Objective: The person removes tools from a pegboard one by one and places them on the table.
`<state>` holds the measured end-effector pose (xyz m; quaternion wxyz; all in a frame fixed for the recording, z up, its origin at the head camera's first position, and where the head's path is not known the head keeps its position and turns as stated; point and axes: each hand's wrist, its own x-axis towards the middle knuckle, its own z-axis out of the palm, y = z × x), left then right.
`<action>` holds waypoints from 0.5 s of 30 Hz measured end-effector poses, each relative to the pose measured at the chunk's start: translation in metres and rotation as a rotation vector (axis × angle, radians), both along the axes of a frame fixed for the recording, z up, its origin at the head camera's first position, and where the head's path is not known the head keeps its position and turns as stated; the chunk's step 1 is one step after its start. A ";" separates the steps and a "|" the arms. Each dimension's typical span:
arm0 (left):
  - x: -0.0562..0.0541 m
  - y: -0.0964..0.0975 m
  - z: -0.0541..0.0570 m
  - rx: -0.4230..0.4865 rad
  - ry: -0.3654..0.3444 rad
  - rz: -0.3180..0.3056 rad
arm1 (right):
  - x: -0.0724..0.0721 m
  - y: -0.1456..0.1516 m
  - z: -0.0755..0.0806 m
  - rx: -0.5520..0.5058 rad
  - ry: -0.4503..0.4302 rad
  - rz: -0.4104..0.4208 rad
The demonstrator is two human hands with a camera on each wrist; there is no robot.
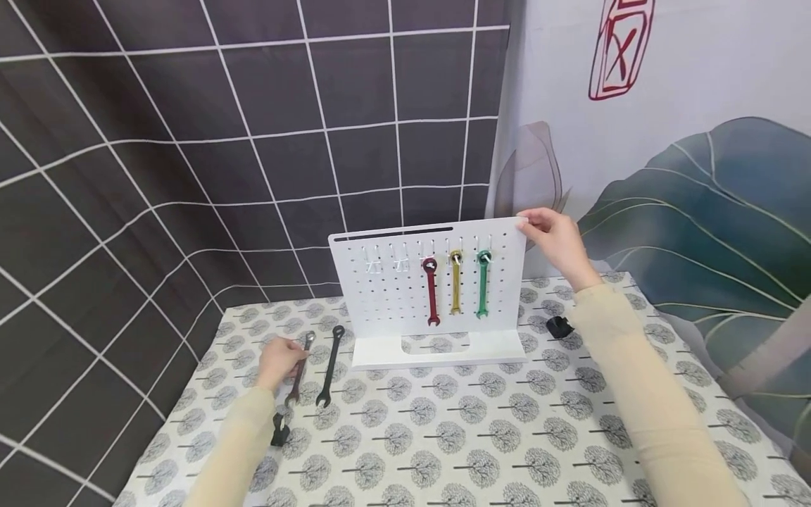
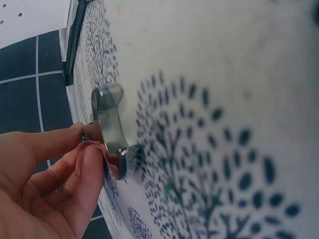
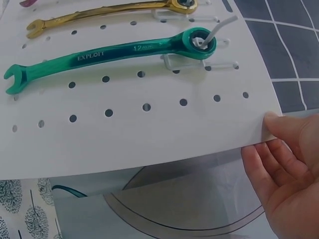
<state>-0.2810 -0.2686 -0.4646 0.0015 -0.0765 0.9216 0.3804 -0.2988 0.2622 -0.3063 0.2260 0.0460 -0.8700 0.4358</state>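
My left hand (image 1: pixel 279 362) pinches a silver combination wrench (image 1: pixel 294 387) between thumb and fingers at the left of the table. In the left wrist view the open end of this silver wrench (image 2: pixel 110 124) faces the camera, close over the cloth. Just right of it lies a black combination wrench (image 1: pixel 331 366). My right hand (image 1: pixel 557 239) grips the top right corner of a white pegboard (image 1: pixel 386 303), thumb on the front, fingers behind. From its hooks hang a red wrench (image 1: pixel 432 296), a gold wrench (image 1: pixel 455 287) and a green wrench (image 3: pixel 114 55) marked 12mm.
Two bare white hooks (image 1: pixel 400 264) stick out on the pegboard's left side. The board stands on a white base (image 1: pixel 380 355) on a tree-print tablecloth (image 1: pixel 424 412). Small black pieces (image 1: pixel 560 327) show beside each forearm. A dark grid-patterned curtain (image 1: pixel 266 162) hangs behind.
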 end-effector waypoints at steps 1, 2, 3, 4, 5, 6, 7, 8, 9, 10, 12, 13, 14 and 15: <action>0.001 -0.001 0.000 0.005 -0.004 0.003 | 0.000 -0.001 0.000 -0.003 -0.003 0.004; 0.001 -0.002 0.000 0.015 -0.007 0.002 | -0.001 -0.001 0.000 -0.005 -0.007 0.007; 0.001 -0.002 0.000 0.020 -0.009 -0.001 | -0.001 -0.001 0.000 -0.004 -0.010 0.005; 0.002 -0.002 0.000 0.022 -0.007 -0.008 | -0.001 -0.001 -0.001 -0.004 -0.013 0.003; 0.002 -0.002 0.000 0.020 -0.005 -0.014 | -0.001 -0.001 -0.001 -0.003 -0.015 0.001; 0.002 -0.002 0.000 0.013 -0.002 -0.019 | -0.001 0.000 -0.001 -0.001 -0.016 0.001; 0.002 -0.001 0.000 0.007 0.002 -0.027 | -0.001 0.000 0.000 0.001 -0.015 0.002; 0.002 -0.001 0.000 0.002 0.008 -0.036 | 0.000 0.000 0.001 0.003 -0.013 0.004; 0.001 -0.002 0.000 -0.010 0.018 -0.047 | 0.000 0.000 0.001 0.005 -0.010 0.005; 0.001 -0.002 0.001 -0.018 0.026 -0.059 | -0.001 0.000 0.001 0.007 -0.007 0.005; -0.001 -0.004 0.001 -0.031 0.041 -0.084 | 0.000 0.000 0.001 0.007 -0.001 0.003; -0.002 -0.005 0.002 -0.030 0.050 -0.098 | -0.001 -0.001 0.001 0.005 -0.002 0.001; -0.002 -0.005 0.003 -0.029 0.058 -0.107 | -0.001 -0.001 0.000 0.001 -0.002 0.001; -0.003 -0.005 0.004 -0.023 0.066 -0.116 | -0.001 -0.002 -0.001 -0.001 -0.002 0.001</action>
